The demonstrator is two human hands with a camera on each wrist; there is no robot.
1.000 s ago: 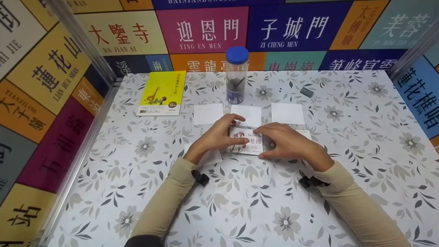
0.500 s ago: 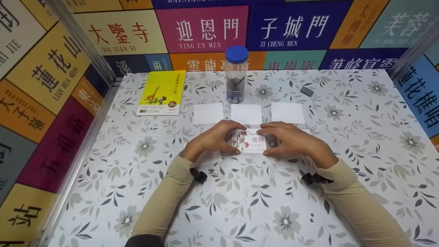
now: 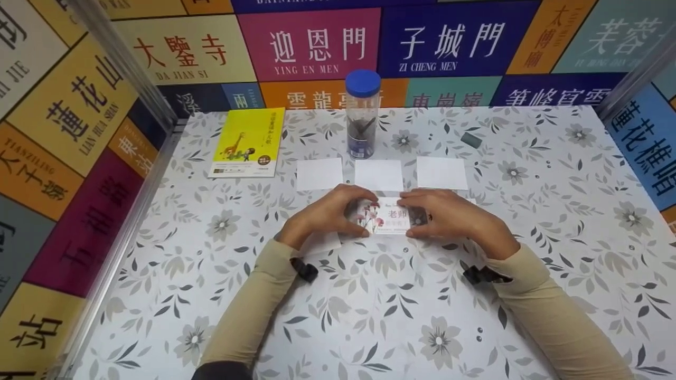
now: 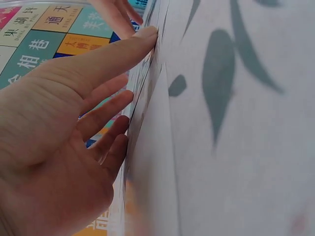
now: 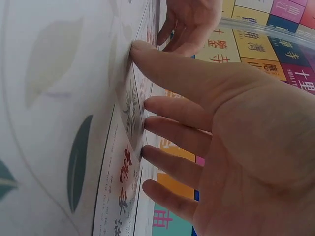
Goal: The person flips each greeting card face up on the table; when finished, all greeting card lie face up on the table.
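A small card with pink flowers and Chinese characters lies flat on the table between my two hands. My left hand touches its left corners, thumb at the near edge and fingertips at the far edge. On the opposite side, my right hand touches the right corners the same way. In both wrist views the fingers are extended, tips down on the surface. Partly under my left forearm is a white card. Beside the right fingers, the right wrist view shows a card with red and dark characters.
Three blank white cards form a row beyond my hands. Behind them stands a clear jar with a blue lid. A yellow booklet lies at the back left, a small dark green block at the back right. Printed panels wall the table.
The flower card has shifted slightly to the right and straightened, and my left thumb has moved off its face to the near edge. Over the last half second my hands stay nearly still.
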